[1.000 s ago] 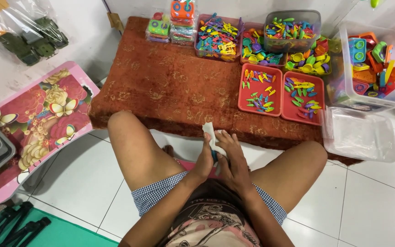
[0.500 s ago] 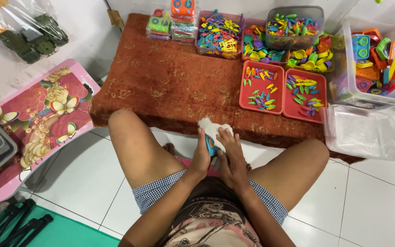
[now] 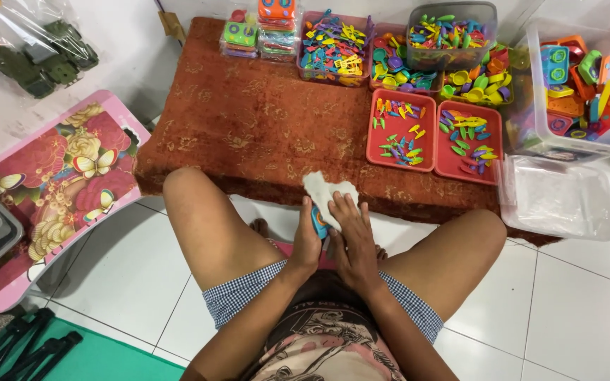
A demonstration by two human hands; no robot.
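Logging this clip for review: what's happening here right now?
A seated person holds a small blue toy piece in the left hand and presses a white cloth against it with the right hand, between their knees. Ahead, a rust-coloured mat carries two red trays and clear tubs of colourful plastic pieces.

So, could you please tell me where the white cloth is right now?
In the head view, the white cloth sits at centre, pressed by the right hand against a small blue toy held in the left hand, just before the red mat.
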